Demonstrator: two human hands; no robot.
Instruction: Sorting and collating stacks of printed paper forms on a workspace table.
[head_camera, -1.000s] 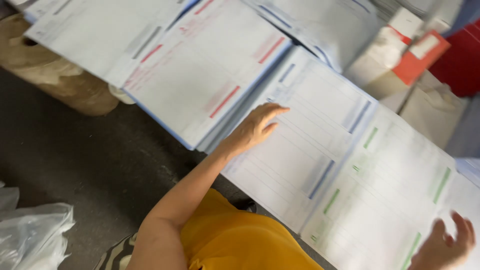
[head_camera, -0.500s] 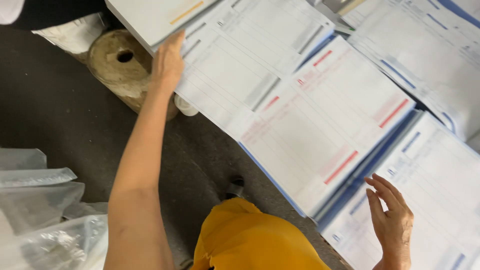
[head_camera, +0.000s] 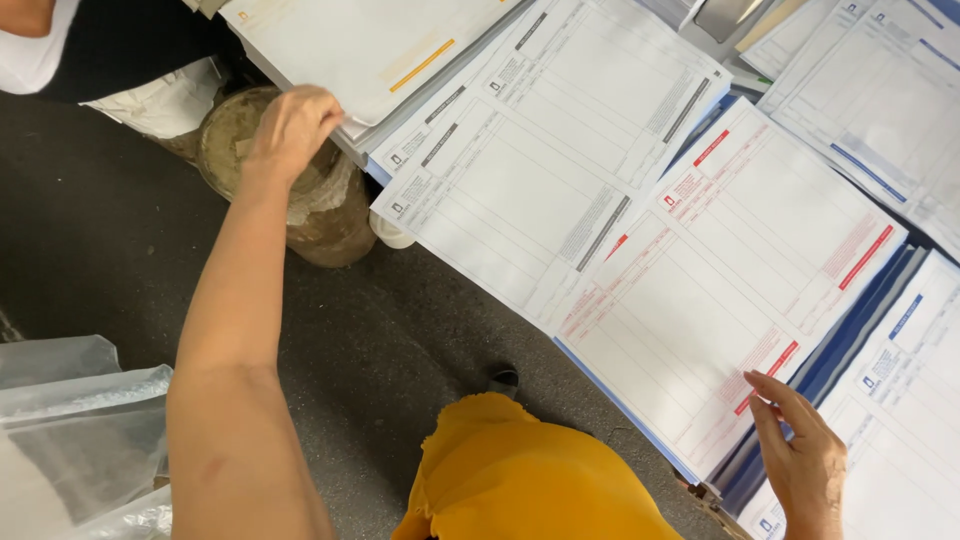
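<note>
Left hand (head_camera: 290, 125) now far out at the corner of the yellow-striped sheets (head_camera: 370, 50), up from the grey form stack. Right hand (head_camera: 805, 455) shifts onto the red-printed forms (head_camera: 740, 290), fingers spread.

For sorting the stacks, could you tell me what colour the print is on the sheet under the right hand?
Red print on white sheet, touched by the right hand; head view.

Under our left hand (head_camera: 292, 128) we see the corner of a white sheet with an orange stripe (head_camera: 370, 50), topping a stack at the table's edge. Our right hand's fingers (head_camera: 775, 395) touch the near corner of a white form sheet with red print (head_camera: 740, 270), lying flat and slanted on its stack.
</note>
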